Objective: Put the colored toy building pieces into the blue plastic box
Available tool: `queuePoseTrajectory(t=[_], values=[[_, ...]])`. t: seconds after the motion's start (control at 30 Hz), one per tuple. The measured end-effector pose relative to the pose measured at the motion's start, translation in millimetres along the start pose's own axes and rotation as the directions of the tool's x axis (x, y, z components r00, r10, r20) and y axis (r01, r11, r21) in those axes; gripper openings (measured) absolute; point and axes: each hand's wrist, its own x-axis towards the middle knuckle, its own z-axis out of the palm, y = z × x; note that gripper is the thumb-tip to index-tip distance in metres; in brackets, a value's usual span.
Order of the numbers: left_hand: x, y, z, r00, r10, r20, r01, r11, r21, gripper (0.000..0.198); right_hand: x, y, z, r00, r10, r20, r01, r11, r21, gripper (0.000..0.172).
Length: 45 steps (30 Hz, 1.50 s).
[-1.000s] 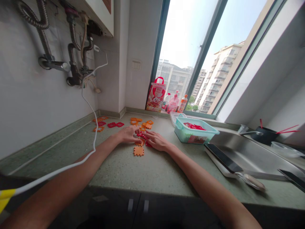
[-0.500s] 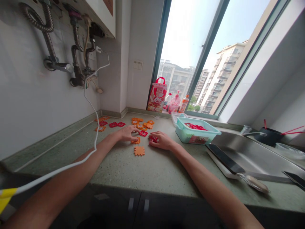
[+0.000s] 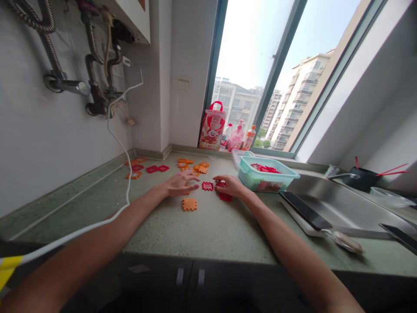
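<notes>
A single red tile (image 3: 207, 186) lies flat on the speckled counter (image 3: 163, 234), between the person's two hands and touching neither. Just left of the red tile is the left hand (image 3: 180, 184), palm down, its thumb and fingers apart; an orange tile (image 3: 186, 191) shows partly beneath it, and whether the fingers touch that tile is hard to tell. Right of the red tile, the right hand (image 3: 233, 186) curves over a few more red pieces (image 3: 225, 197); they are partly covered, and I cannot tell whether its grip is clamped on any of them or only resting there.

On the near side of the red tile, a little to the left, a plain orange square (image 3: 189, 204) lies flat. Beyond the red tile, also slightly left, is a loose cluster of orange pieces (image 3: 200, 168), some overlapping. Farther left of it lie a red pair (image 3: 157, 168) and, near the wall, a small mixed group of orange and red pieces (image 3: 134, 175).

To the right of the red tile, past the right hand, stands a pale green tub (image 3: 249, 181) with a heap of red pieces (image 3: 265, 168) inside. The steel sink (image 3: 342, 213) is well to the red tile's right. Beyond the red tile, at the window, stand a red-handled bag (image 3: 212, 130) and a pink pump bottle (image 3: 236, 139).
</notes>
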Motion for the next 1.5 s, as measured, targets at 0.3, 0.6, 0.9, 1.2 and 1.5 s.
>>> queuePoseTrajectory(t=[0.3,0.6,0.9,1.2,1.5], values=[[-1,-21,-1.7,0.967,-0.207,-0.146,0.224,0.967,0.119,0.067,0,3,5,0.998,-0.021,-0.051,0.020,1.000,-0.014,0.034],[-25,-87,-10.7,0.562,-0.794,-0.231,0.824,0.515,0.234,0.083,6,-11,10,0.942,-0.096,-0.323,0.121,0.991,0.060,0.030],[-22,-74,-7.3,0.662,-0.718,-0.215,0.747,0.609,0.265,0.053,19,-30,31,0.995,-0.062,-0.073,0.055,0.994,-0.095,0.028],[-18,-53,-25.1,0.825,-0.547,-0.142,0.563,0.780,0.273,0.034,3,-18,-8,0.992,0.034,-0.121,-0.042,0.997,-0.063,0.026],[0,3,-8.7,0.978,-0.200,0.060,0.191,0.974,0.125,0.033,-36,-43,-54,0.957,0.184,0.226,-0.137,0.968,-0.209,0.023]])
